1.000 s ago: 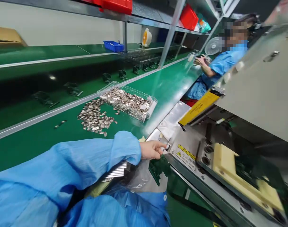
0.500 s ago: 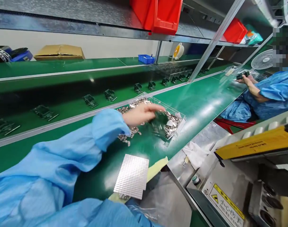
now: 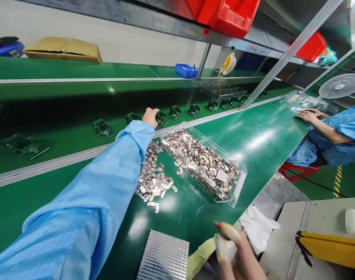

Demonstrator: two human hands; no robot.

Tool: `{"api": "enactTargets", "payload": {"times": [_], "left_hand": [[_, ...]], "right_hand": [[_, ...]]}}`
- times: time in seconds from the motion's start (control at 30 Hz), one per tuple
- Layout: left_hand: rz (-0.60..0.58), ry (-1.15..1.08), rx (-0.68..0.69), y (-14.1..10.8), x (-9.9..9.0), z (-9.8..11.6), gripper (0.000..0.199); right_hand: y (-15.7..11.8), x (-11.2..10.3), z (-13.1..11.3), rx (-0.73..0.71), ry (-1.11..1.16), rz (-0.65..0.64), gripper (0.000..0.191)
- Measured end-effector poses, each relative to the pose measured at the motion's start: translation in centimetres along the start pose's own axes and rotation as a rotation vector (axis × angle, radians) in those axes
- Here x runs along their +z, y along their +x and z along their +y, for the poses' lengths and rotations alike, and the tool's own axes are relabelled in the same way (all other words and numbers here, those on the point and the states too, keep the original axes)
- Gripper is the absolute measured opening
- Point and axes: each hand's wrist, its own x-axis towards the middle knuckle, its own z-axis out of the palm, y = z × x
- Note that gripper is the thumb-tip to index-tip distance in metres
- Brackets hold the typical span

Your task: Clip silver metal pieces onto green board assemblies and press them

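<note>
My left hand reaches over the belt with bent fingers closed on the edge of a green circuit board. Low in the view is my right hand, smeared by motion, with pale and yellow coverings on some fingertips; whether it holds anything is unclear. It is beside a yellow-green strip. A block of silvery metal strips lies at the bottom centre. Small metal parts fill a clear tray, and a loose pile of them is spread to its left.
More circuit boards stand in a row along the belt. A metal rail edges the green bench. At the right, a person's hands rest on the bench. A grey machine with a yellow bar is at the lower right. Red bins hang overhead.
My left hand has moved from over the tray to the belt, where a board now stands in a former gap. My right hand has come into view. The other person's hands have lowered.
</note>
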Motion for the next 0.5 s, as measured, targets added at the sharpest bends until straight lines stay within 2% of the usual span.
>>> {"api": "enactTargets", "payload": {"times": [0.07, 0.13, 0.2, 0.27, 0.33, 0.4, 0.5], "left_hand": [[0.044, 0.039, 0.058, -1.1, -1.3, -0.7, 0.059], [0.111, 0.103, 0.044, -1.9, -2.8, -1.6, 0.057], [0.118, 0.174, -0.076, -2.2, -4.1, -2.7, 0.051], [0.065, 0.208, -0.202, -1.9, -4.9, -3.6, 0.043], [0.022, 0.198, -0.236, -1.5, -5.6, -3.8, 0.037], [0.024, 0.188, -0.2, -2.0, -6.8, -3.1, 0.036], [0.01, 0.137, -0.03, -5.6, -10.2, -1.0, 0.039]], "right_hand": [[2.8, 3.1, -0.2, -0.045, -0.047, -0.13, 0.022], [6.0, 6.5, -0.5, -0.049, -0.117, -0.206, 0.024], [9.0, 9.4, -0.9, -0.019, -0.317, -0.407, 0.034], [11.2, 11.4, -1.2, -0.003, -0.493, -0.571, 0.04], [12.3, 12.4, -1.6, -0.011, -0.571, -0.641, 0.039], [12.4, 12.7, -1.9, -0.026, -0.6, -0.665, 0.035], [11.9, 12.7, -2.4, -0.037, -0.631, -0.69, 0.034]]}}
